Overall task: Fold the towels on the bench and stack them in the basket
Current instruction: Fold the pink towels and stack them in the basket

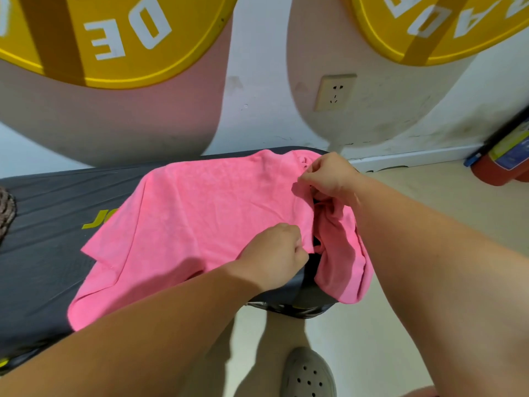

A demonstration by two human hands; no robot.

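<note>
Pink towel (206, 213), seemingly in both hands (274, 253) (329, 176)

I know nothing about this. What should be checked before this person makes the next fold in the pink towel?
1. Left hand grips the near edge of the pink towel: ok.
2. Right hand pinches the towel's far edge: ok.
3. Towel flat on the bench: not ok. Its right part is bunched and hangs over the bench end.
4. Bare bench left of the towel to fold onto: ok.
5. Place to stack it within reach: cannot tell. Only a woven edge shows at far left.
</note>
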